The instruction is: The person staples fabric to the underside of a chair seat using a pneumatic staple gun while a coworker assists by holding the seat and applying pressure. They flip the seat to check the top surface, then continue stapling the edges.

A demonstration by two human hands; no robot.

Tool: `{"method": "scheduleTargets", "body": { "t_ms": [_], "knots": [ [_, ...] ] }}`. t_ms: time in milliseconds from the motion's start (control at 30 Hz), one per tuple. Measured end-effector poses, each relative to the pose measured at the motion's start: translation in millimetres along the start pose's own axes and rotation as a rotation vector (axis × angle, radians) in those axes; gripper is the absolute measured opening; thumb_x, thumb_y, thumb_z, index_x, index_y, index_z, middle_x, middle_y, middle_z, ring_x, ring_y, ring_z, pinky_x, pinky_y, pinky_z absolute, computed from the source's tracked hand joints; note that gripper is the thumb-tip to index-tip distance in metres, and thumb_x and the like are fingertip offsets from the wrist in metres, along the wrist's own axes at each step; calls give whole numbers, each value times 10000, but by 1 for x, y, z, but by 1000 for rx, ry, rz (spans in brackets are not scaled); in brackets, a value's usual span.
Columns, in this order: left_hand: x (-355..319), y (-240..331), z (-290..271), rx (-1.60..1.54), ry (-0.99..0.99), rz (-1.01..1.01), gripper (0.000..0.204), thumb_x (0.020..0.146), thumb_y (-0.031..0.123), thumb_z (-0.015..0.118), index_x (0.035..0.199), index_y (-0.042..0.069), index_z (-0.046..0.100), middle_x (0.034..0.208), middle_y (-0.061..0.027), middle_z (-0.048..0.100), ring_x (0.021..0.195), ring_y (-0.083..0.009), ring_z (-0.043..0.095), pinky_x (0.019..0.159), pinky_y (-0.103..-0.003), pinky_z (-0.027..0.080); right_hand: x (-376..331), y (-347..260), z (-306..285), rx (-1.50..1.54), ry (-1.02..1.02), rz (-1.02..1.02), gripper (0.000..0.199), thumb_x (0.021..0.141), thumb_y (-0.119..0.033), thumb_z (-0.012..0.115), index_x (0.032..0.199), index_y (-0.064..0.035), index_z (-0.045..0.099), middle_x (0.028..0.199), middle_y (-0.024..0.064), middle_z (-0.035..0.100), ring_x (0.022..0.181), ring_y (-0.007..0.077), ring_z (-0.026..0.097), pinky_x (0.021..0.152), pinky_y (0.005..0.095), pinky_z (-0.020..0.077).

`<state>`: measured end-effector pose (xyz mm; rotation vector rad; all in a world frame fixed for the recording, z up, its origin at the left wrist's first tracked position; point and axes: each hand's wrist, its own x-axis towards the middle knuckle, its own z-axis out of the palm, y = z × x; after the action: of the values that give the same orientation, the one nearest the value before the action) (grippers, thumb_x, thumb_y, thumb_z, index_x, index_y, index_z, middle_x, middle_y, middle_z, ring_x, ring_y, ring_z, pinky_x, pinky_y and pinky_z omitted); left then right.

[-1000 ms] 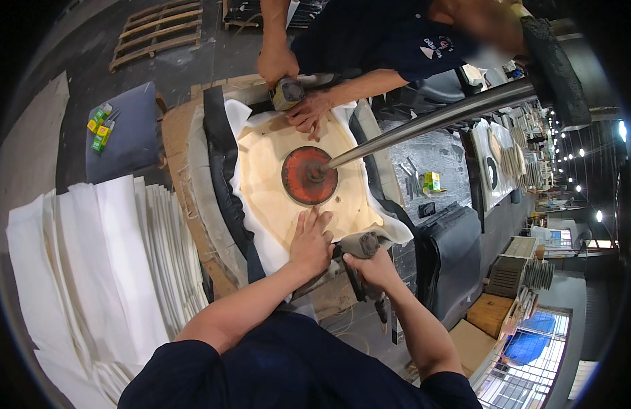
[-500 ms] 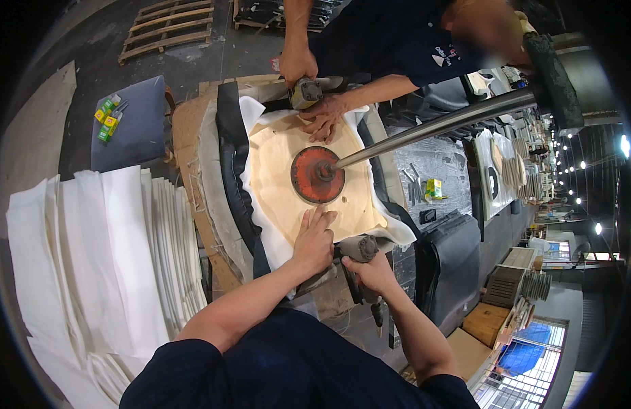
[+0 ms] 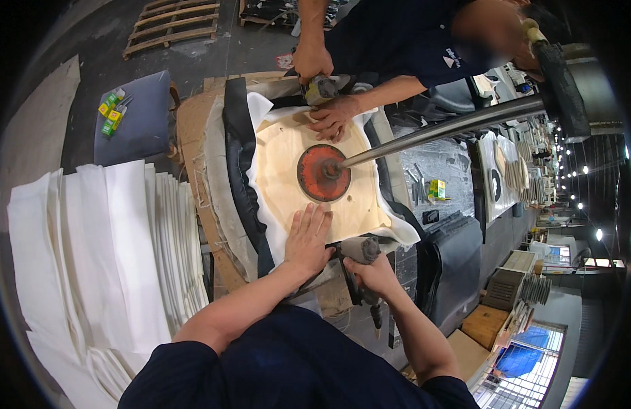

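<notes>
While my left hand (image 3: 307, 240) lies flat, fingers wide, pinning the wood panel (image 3: 315, 178), my right hand (image 3: 373, 273) grips a staple gun (image 3: 362, 253) at its near edge; red clamp disc (image 3: 322, 172) holds the centre.

My left hand (image 3: 309, 238) lies flat, palm down, fingers together and pointing away from me, the forearm bare and reaching up from lower left. My right hand (image 3: 375, 271) is curled in a closed fist, knuckles up, wrist bent slightly; its fingertips seem tucked under, though I can't see them. Both elbows are bent.
</notes>
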<state>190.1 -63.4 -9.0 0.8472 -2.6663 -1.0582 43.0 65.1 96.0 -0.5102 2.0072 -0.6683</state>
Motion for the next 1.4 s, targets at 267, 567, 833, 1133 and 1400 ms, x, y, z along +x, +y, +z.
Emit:
{"method": "scheduleTargets", "body": {
  "t_ms": [267,567,833,1133,1400],
  "knots": [
    [3,-2,-7,-28,-65,9,937,909,237,842,1704,87,368,1826,-148,225,1712,-385,152,1393,-545,113,-2,-10,8,1,15,27,219,983,-159,808,1108,-8,711,842,28,699,539,120,603,488,311,466],
    [3,-5,-13,-134,-103,40,903,861,70,799,1672,63,403,1819,-168,232,1709,-414,159,1394,-555,127,0,-7,13,-45,2,97,287,977,-236,868,1044,11,737,744,25,683,521,122,624,467,313,475],
    [5,3,-60,-189,-345,91,580,933,90,727,1479,-15,564,1498,-267,586,1453,-480,514,1240,-568,398,-54,24,17,166,183,-193,171,996,-133,787,1077,3,720,808,36,707,680,128,673,647,317,543],
    [-47,49,2,-43,-375,283,766,971,280,794,1606,-10,477,1720,-340,351,1601,-501,368,1311,-569,346,-89,184,-9,117,563,-201,631,897,-185,940,1427,26,670,1330,162,752,1093,281,764,1051,410,570],
    [-55,52,15,61,-170,204,740,977,252,785,1602,-11,488,1705,-289,427,1582,-478,416,1309,-547,349,-31,256,-128,523,540,126,374,845,-82,947,1189,-41,804,1003,43,801,781,154,703,705,359,577]
  ]
}}
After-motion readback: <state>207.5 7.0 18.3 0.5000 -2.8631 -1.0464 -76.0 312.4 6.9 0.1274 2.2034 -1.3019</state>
